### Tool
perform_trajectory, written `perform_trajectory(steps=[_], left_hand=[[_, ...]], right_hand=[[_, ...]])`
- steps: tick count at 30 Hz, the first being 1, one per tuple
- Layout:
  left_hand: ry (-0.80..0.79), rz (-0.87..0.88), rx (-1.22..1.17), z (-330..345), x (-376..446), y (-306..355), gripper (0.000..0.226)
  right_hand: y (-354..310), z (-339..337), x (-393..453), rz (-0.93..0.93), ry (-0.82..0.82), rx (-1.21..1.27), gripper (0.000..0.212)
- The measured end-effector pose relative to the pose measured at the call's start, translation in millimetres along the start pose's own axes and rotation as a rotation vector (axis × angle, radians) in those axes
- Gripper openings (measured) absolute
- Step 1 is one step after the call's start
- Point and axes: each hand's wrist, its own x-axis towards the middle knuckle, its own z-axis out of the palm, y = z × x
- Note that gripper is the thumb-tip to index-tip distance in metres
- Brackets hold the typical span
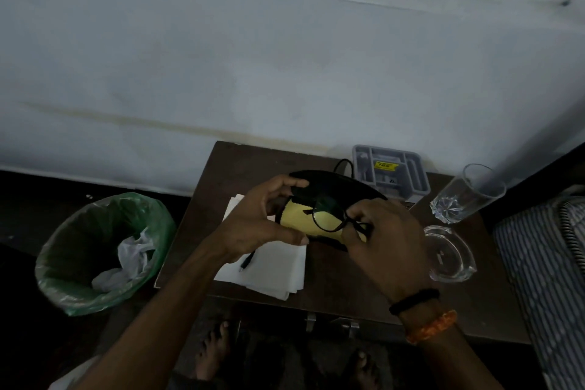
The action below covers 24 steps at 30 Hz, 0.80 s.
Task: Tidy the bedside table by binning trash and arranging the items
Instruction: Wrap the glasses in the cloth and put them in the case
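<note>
Above the dark bedside table (342, 291) I hold an open black glasses case (335, 184) with a yellow cloth (297, 220) inside. My left hand (253, 225) grips the case's left end between thumb and fingers. My right hand (383, 237) pinches a pair of black-framed glasses (329, 212) at the hinge, and one lens lies over the yellow cloth. Under my hands a stack of white papers (275, 272) lies on the table with a black pen (247, 261) on it.
A grey organiser tray (418, 180) stands at the table's back, with a black cable (343, 165) beside it. A tall drinking glass (468, 196) and a glass ashtray (449, 253) sit at the right. A green-lined bin (79, 250) holding crumpled trash stands left. A striped mattress (544, 263) borders the right.
</note>
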Motion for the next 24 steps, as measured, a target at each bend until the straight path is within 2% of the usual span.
perform_trajectory(steps=[8, 15, 24], left_hand=[[-0.032, 0.033, 0.035, 10.8, -3.3, 2.7, 0.084], [-0.032, 0.038, 0.031, 13.8, -2.3, 3.3, 0.084], [-0.024, 0.024, -0.027, 12.1, -2.7, 4.7, 0.084]], right_hand=[[-6.6, 9.6, -5.3, 0.002, -0.049, -0.022, 0.018], [-8.0, 13.3, -4.3, -0.002, -0.028, -0.055, 0.020], [-6.6, 12.4, 0.0, 0.006, -0.048, 0.076, 0.020]])
